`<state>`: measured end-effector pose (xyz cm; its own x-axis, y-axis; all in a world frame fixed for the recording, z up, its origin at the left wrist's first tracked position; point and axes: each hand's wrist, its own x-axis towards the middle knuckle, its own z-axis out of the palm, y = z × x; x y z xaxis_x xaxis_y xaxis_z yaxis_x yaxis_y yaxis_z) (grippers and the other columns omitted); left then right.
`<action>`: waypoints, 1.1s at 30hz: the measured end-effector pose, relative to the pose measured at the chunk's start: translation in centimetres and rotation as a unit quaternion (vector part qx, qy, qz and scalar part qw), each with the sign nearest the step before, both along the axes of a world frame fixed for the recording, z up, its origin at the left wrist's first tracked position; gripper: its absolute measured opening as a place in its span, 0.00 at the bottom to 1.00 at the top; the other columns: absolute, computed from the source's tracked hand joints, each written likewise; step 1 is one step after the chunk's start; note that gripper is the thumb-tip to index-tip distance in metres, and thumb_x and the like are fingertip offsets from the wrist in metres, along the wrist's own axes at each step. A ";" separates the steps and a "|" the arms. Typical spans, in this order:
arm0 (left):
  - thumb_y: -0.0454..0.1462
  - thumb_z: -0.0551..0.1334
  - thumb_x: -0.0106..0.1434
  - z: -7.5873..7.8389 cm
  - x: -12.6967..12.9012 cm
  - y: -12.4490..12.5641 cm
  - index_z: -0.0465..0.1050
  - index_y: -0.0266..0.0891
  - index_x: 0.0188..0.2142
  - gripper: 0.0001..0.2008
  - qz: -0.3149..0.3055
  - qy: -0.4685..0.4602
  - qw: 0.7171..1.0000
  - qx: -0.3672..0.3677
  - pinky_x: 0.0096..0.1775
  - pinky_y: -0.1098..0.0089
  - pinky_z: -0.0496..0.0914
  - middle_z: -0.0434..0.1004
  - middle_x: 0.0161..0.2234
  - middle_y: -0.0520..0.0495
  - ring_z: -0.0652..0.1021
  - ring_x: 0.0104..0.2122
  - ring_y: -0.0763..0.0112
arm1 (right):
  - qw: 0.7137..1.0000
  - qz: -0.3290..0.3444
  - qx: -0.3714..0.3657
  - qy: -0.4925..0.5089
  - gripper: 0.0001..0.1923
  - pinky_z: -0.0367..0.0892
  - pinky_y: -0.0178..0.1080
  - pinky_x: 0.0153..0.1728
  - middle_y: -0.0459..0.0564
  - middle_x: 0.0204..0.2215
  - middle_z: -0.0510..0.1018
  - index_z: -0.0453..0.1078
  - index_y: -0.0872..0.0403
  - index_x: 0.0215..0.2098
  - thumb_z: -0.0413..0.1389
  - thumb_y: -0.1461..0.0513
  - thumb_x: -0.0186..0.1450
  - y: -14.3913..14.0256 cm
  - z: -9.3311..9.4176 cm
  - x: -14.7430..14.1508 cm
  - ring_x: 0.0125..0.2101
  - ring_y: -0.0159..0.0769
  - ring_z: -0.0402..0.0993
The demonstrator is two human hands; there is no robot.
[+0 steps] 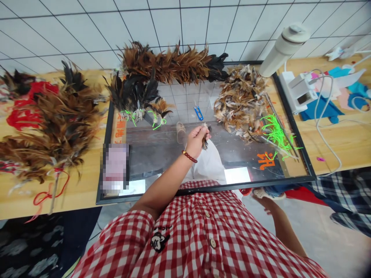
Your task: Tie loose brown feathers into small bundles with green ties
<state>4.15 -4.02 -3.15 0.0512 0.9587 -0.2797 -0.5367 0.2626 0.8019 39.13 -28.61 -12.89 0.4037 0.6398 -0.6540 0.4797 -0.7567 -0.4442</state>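
White wall tiles (pixel 179 23) at the back, then a yellow wood tabletop (pixel 84 193) with a black-rimmed glass board (pixel 203 189) on top. Above the middle of the board, toward its front edge, a small feather tuft (pixel 205 144) in the left hand (pixel 197 137), thumb and fingers pinched tight around it, probably to keep the thin stems together. Right hand (pixel 263 200) low, past the front edge; too far down to tell how open, or whether holding something. Blue snips (pixel 198 112) just beyond the left hand, likely put there for a quick reach. Loose brown feathers (pixel 240 104) in a pile by the right edge, green strips (pixel 274 133) beside them, seemingly close so as to be easy to grab. Dark feathers (pixel 136 92) at the back left corner and a long feather roll (pixel 171 63) along the back edge, maybe set out of the way.
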 end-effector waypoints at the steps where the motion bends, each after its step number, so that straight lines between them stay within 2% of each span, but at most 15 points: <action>1: 0.51 0.75 0.58 -0.2 0.0 0.0 0.71 0.39 0.25 0.22 0.000 -0.006 1.000 0.006 0.37 0.73 0.74 0.66 0.19 0.59 0.69 0.21 0.83 | 0.997 0.050 -0.059 0.022 0.25 0.53 0.44 0.07 0.47 0.04 0.59 0.55 0.48 0.03 0.69 0.55 0.35 0.3 1.0 -0.8 0.05 0.43 0.56; 4: 0.58 0.77 0.50 -0.7 -0.2 -0.2 0.73 0.39 0.26 0.27 -0.007 0.000 0.999 0.043 0.35 0.73 0.72 0.67 0.20 0.58 0.70 0.22 0.82 | 0.959 0.191 -0.176 0.115 0.15 0.59 0.42 0.14 0.50 0.08 0.68 0.66 0.49 0.06 0.68 0.61 0.41 2.1 6.8 -3.2 0.08 0.40 0.64; 5: 0.60 0.76 0.50 -0.8 -0.3 -0.3 0.74 0.39 0.26 0.28 -0.011 0.018 0.998 0.061 0.34 0.73 0.71 0.68 0.20 0.57 0.70 0.22 0.81 | 0.941 0.238 -0.175 0.163 0.08 0.67 0.42 0.20 0.51 0.18 0.79 0.77 0.48 0.15 0.66 0.59 0.50 3.1 9.4 -4.0 0.16 0.40 0.74; 6: 0.62 0.74 0.51 -0.8 -0.3 -0.4 0.74 0.40 0.26 0.28 -0.016 0.045 0.995 0.082 0.33 0.74 0.69 0.68 0.20 0.56 0.70 0.23 0.80 | 0.911 0.319 -0.157 0.207 0.09 0.70 0.43 0.25 0.52 0.24 0.82 0.82 0.47 0.23 0.63 0.56 0.59 4.4 12.0 -4.9 0.22 0.41 0.77; 8: 0.62 0.70 0.58 -0.5 -0.4 -0.8 0.75 0.40 0.25 0.27 -0.027 0.118 0.982 0.142 0.32 0.73 0.67 0.69 0.21 0.55 0.70 0.24 0.79 | 0.889 0.395 -0.012 0.230 0.14 0.74 0.44 0.34 0.52 0.33 0.85 0.85 0.46 0.37 0.59 0.51 0.69 7.8 16.4 -7.0 0.31 0.42 0.81; 10: 0.59 0.65 0.65 0.0 -0.5 -1.2 0.75 0.40 0.25 0.26 -0.032 0.192 0.956 0.219 0.33 0.72 0.67 0.70 0.22 0.53 0.71 0.26 0.77 | 0.902 0.324 0.167 0.229 0.14 0.75 0.43 0.37 0.51 0.36 0.86 0.85 0.45 0.45 0.63 0.49 0.68 11.9 18.7 -9.5 0.35 0.42 0.81; 12: 0.55 0.61 0.71 0.4 -0.5 -1.5 0.74 0.40 0.25 0.25 -0.031 0.247 0.923 0.293 0.34 0.71 0.68 0.71 0.24 0.52 0.72 0.27 0.75 | 0.916 0.194 0.279 0.213 0.16 0.71 0.40 0.31 0.49 0.31 0.83 0.84 0.48 0.41 0.67 0.47 0.64 16.0 18.7 -12.2 0.29 0.36 0.76; 14: 0.50 0.58 0.74 0.6 -0.5 -1.6 0.74 0.40 0.26 0.23 -0.030 0.279 0.894 0.348 0.36 0.70 0.68 0.74 0.26 0.50 0.73 0.28 0.74 | 0.901 0.101 0.341 0.249 0.25 0.69 0.37 0.29 0.46 0.29 0.81 0.83 0.49 0.42 0.72 0.42 0.56 19.5 17.1 -14.7 0.26 0.31 0.71; 17: 0.45 0.57 0.75 0.7 -0.6 -1.6 0.74 0.40 0.28 0.20 -0.037 0.300 0.868 0.394 0.37 0.71 0.70 0.77 0.28 0.49 0.75 0.30 0.74 | 0.882 0.052 0.343 0.318 0.33 0.66 0.34 0.28 0.44 0.28 0.79 0.81 0.52 0.41 0.74 0.38 0.49 22.7 14.8 -17.3 0.26 0.29 0.69; 20: 0.43 0.56 0.75 0.7 -0.6 -1.6 0.73 0.39 0.29 0.19 -0.038 0.314 0.852 0.417 0.37 0.72 0.70 0.77 0.29 0.49 0.76 0.31 0.74 | 0.875 0.053 0.344 0.336 0.32 0.63 0.34 0.27 0.44 0.26 0.78 0.81 0.53 0.35 0.75 0.38 0.46 23.7 13.9 -18.1 0.25 0.28 0.66; 24: 0.45 0.55 0.75 0.5 -0.6 -1.5 0.73 0.40 0.29 0.20 -0.048 0.330 0.848 0.413 0.38 0.71 0.71 0.76 0.29 0.49 0.76 0.31 0.73 | 0.853 0.069 0.381 0.349 0.27 0.63 0.34 0.29 0.42 0.22 0.75 0.78 0.53 0.27 0.78 0.42 0.45 24.2 13.9 -17.9 0.25 0.27 0.65; 27: 0.46 0.57 0.74 0.1 -0.8 -0.8 0.74 0.40 0.28 0.20 0.002 0.313 0.879 0.359 0.46 0.67 0.73 0.81 0.35 0.45 0.80 0.39 0.70 | 0.827 0.104 0.415 0.365 0.24 0.64 0.35 0.32 0.42 0.24 0.75 0.77 0.52 0.26 0.77 0.44 0.49 24.9 14.4 -17.6 0.27 0.29 0.66; 30: 0.48 0.62 0.71 -0.3 -1.3 0.3 0.74 0.39 0.28 0.18 0.058 0.252 0.931 0.256 0.50 0.65 0.74 0.83 0.40 0.43 0.81 0.42 0.68 | 0.801 0.282 0.369 0.378 0.22 0.66 0.38 0.34 0.45 0.26 0.76 0.77 0.53 0.26 0.74 0.44 0.55 25.8 15.4 -17.9 0.29 0.32 0.69; 32: 0.47 0.63 0.70 -0.2 -1.5 0.9 0.74 0.40 0.29 0.17 0.039 0.210 0.961 0.178 0.42 0.69 0.75 0.82 0.33 0.47 0.80 0.34 0.71 | 0.778 0.383 0.349 0.355 0.22 0.68 0.40 0.37 0.47 0.27 0.78 0.79 0.53 0.27 0.72 0.44 0.58 26.4 15.6 -18.5 0.30 0.34 0.72; 33: 0.46 0.64 0.69 0.0 -1.6 1.1 0.74 0.40 0.28 0.16 0.025 0.198 0.969 0.145 0.37 0.71 0.74 0.80 0.29 0.50 0.78 0.29 0.73 | 0.776 0.390 0.364 0.336 0.22 0.69 0.41 0.38 0.48 0.27 0.78 0.79 0.53 0.27 0.71 0.43 0.59 26.8 15.6 -18.9 0.30 0.35 0.73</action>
<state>2.54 -2.91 -3.13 -0.0540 0.9984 0.0146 -0.1791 -0.0241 0.9835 20.27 -1.86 2.66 -0.5686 0.8164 0.1012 0.1406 0.2177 -0.9659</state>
